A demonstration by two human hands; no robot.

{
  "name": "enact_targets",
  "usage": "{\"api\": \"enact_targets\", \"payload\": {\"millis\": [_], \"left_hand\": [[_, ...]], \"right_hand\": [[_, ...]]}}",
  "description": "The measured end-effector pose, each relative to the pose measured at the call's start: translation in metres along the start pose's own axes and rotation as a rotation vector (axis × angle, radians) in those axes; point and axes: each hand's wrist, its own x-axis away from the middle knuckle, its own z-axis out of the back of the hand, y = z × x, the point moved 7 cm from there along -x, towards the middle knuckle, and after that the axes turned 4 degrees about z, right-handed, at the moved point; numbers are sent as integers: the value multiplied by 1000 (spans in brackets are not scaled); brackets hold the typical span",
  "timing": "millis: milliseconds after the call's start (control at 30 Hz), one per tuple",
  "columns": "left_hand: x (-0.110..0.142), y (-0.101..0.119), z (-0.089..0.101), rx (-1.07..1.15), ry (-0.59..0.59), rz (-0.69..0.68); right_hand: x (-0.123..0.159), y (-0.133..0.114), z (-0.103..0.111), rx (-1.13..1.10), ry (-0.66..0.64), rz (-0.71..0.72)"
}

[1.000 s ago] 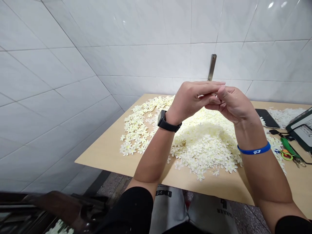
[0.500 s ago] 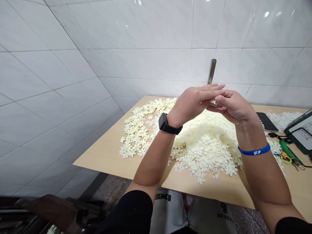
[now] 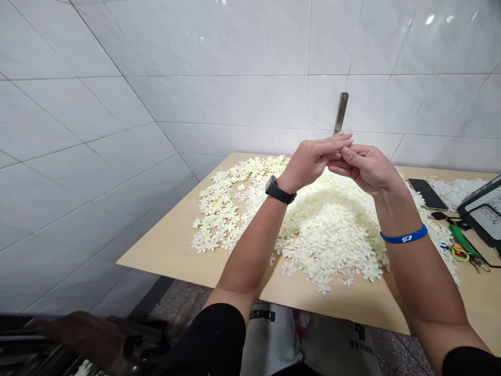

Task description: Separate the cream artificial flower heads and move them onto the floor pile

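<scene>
My left hand (image 3: 313,159), with a black watch (image 3: 278,190) on its wrist, reaches over the fingers of my right hand. Its upper fingers are straight and close together; its thumb side is partly hidden. My right hand (image 3: 366,164), wearing a blue wristband (image 3: 405,235), is closed, thumb pressed toward the fingertips. The two hands touch at the fingers, and whatever lies between them is covered. Beneath them spreads a large heap of white artificial flowers (image 3: 332,235) with pale yellow centres, loose on the tan table (image 3: 164,245).
To the right lie a phone (image 3: 426,194), a heap of small white pieces (image 3: 454,190), keys with a green holder (image 3: 464,243) and a dark box (image 3: 485,211). A metal bracket (image 3: 342,112) is fixed to the tiled wall (image 3: 242,99) behind the table.
My left hand has slid slightly left and turned, its fingertips drawing back over the right hand. A small white piece seen between the fingers earlier is now hidden. My right hand has shifted slightly left.
</scene>
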Motion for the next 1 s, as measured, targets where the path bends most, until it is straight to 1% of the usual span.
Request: {"api": "enact_targets", "payload": {"millis": [100, 167, 233, 300, 333, 400, 500, 567, 633, 700, 767, 833, 867, 933, 1000], "left_hand": [[0, 2, -4, -15, -29, 45], [0, 2, -7, -54, -38, 85], [0, -1, -8, -65, -8, 114], [0, -5, -9, -31, 47, 115], [0, -7, -9, -2, 71, 102], [0, -8, -9, 63, 94, 57], [-1, -6, -10, 112, 48, 1], [-1, -1, -12, 87, -5, -2], [-2, 3, -12, 23, -28, 13], [-1, 6, -12, -52, -7, 33], [0, 6, -10, -105, 46, 47], [1, 4, -8, -117, 105, 51], [2, 2, -6, -110, 131, 50], [3, -1, -3, -82, 171, 42], [3, -2, -1, -58, 177, 39]], "right_hand": [[-2, 8, 6, -3, -31, -76], [-3, 9, 8, 14, -33, -80], [-3, 8, 9, 32, 12, -37], [-4, 4, 11, 41, 66, 23], [-4, 2, 12, 39, 76, 46], [-4, 1, 12, 27, 55, 61], [-6, 3, 13, 17, -1, 17], [-7, 5, 15, 23, -19, -13], [-7, 5, 16, 34, -19, -13], [-7, 2, 15, 55, 7, 20], [-4, -3, 14, 87, 70, 76], [-1, -10, 13, 109, 130, 125], [1, -12, 11, 111, 141, 136], [2, -14, 7, 98, 117, 123], [2, -11, 3, 91, 74, 79]]}}
